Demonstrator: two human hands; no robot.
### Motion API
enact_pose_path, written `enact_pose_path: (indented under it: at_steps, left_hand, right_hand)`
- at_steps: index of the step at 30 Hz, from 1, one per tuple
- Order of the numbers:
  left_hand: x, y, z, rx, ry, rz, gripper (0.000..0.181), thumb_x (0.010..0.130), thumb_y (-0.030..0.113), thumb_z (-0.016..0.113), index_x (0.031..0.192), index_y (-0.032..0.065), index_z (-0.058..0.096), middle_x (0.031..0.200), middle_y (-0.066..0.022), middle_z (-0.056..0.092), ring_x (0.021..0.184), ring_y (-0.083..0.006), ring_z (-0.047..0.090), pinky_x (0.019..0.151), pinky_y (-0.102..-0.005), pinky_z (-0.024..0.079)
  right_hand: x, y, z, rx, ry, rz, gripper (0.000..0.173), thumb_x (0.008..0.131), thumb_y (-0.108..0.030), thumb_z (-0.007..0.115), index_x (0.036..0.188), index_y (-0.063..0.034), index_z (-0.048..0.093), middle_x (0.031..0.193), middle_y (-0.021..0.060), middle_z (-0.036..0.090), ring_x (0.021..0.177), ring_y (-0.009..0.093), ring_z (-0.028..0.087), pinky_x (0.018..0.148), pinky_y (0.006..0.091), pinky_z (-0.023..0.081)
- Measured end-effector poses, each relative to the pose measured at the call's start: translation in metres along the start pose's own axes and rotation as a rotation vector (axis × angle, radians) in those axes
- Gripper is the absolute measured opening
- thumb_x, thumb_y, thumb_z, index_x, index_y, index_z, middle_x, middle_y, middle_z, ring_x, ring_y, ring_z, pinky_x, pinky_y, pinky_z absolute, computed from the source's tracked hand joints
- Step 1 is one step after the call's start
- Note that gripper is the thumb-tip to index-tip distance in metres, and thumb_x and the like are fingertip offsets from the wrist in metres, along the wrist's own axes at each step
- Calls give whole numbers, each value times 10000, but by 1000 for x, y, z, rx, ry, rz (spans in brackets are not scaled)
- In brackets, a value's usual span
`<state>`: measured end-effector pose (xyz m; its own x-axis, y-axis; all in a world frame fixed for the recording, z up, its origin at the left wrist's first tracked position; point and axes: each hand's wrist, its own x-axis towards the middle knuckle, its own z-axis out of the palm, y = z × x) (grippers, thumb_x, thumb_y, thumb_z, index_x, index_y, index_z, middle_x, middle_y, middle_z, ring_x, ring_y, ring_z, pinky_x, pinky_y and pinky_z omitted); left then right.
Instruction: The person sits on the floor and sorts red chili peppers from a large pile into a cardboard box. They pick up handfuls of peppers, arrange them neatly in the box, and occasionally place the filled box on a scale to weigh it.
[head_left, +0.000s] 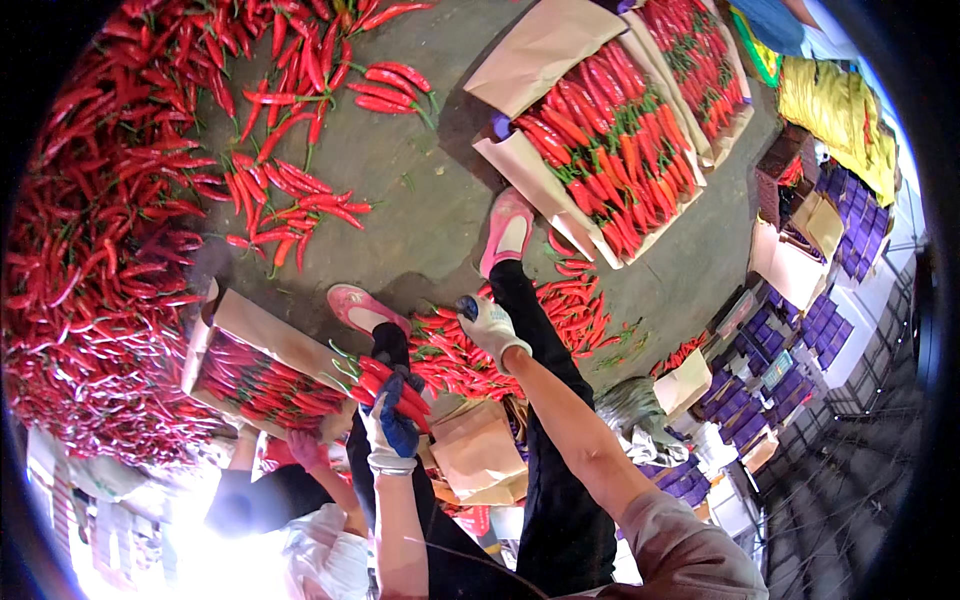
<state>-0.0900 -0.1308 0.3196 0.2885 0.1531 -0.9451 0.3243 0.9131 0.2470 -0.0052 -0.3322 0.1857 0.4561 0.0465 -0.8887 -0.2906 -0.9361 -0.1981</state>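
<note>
My left hand (391, 420), in a white glove with a blue coating, holds a bunch of red chili peppers (382, 381), their green stems pointing up and left. My right hand (489, 326), gloved the same way, has its fingers curled above a heap of loose chili peppers (469, 367) on the floor between my feet. Whether a pepper is in its fingers is hidden. Left of my left hand is a paper-lined box of peppers (277, 382). In front of my right foot stands a larger box of chili peppers (611, 150), packed in rows, its brown paper flaps folded outward.
A great pile of chili peppers (112, 247) covers the left side. Another filled box (697, 67) adjoins the large one. A co-worker's pink-gloved hand (306, 450) touches the left box. Brown paper (480, 450) lies between my legs. Purple packages (765, 382) and yellow sacks (836, 120) are at right.
</note>
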Motion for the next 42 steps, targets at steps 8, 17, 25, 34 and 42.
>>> enact_pose_path:
  at_steps: [8, 17, 25, 34, 42]
  left_hand:
    - [-23, 6, 31, -40, 102, -13, 328, 813, 76, 644, 1128, 37, 560, 936, -105, 643, 822, -247, 628, 783, -387, 524]
    - [-18, -21, 160, 213, -296, 199, 298, 841, 126, 587, 1119, 27, 544, 942, -84, 622, 796, -247, 614, 782, -374, 522]
    - [77, -6, 326, 550, -135, 232, 322, 786, -46, 661, 1095, 4, 585, 941, -118, 671, 787, -253, 661, 708, -362, 553]
    - [270, 10, 425, 1236, -278, 440, 157, 767, 5, 721, 912, 39, 670, 754, -37, 670, 578, -140, 617, 552, -288, 514]
    - [316, 7, 444, 1318, -298, 177, 176, 795, -18, 666, 960, 34, 640, 799, -39, 648, 650, -177, 612, 600, -301, 510]
  right_hand:
    - [-60, -23, -25, 188, -198, 48, 412, 811, -368, 642, 1105, -82, 612, 1016, 190, 664, 983, 372, 623, 835, 444, 500]
    - [-82, -33, -145, 1433, -283, -83, 216, 946, -69, 535, 1127, 17, 615, 996, 44, 674, 904, 118, 621, 826, 266, 500]
    - [-9, 159, -220, 1370, 621, 192, 245, 892, -200, 613, 1056, -18, 620, 868, 37, 651, 724, 139, 576, 685, 296, 475]
    - [95, 299, -237, 976, 729, 562, 568, 857, -436, 627, 1213, -2, 544, 1024, 151, 643, 840, 256, 631, 681, 380, 506]
    - [134, 283, -224, 1450, 897, 362, 243, 902, -216, 607, 1049, -26, 575, 823, -18, 550, 716, 106, 468, 662, 278, 433]
